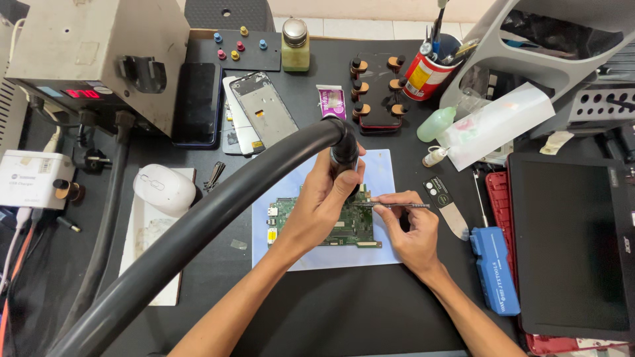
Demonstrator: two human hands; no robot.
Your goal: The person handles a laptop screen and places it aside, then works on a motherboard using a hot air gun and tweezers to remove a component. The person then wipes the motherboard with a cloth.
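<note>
My left hand [324,198] is wrapped tight round the hot-air nozzle [344,153], my right hand [410,228] pinches tweezers [397,205]; the green circuit board [331,225] sits right under both sets of fingertips.

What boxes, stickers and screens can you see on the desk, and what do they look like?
Red number display: small glowing strip on the grey machine, far left.
White charger box: left edge, small dark label.
Purple sachet: flat packet behind the circuit board.
Red can: round, yellow label, holding tools.
Blue case: long, printed, right of the right hand.
Laptop screen: dark, far right.
</note>
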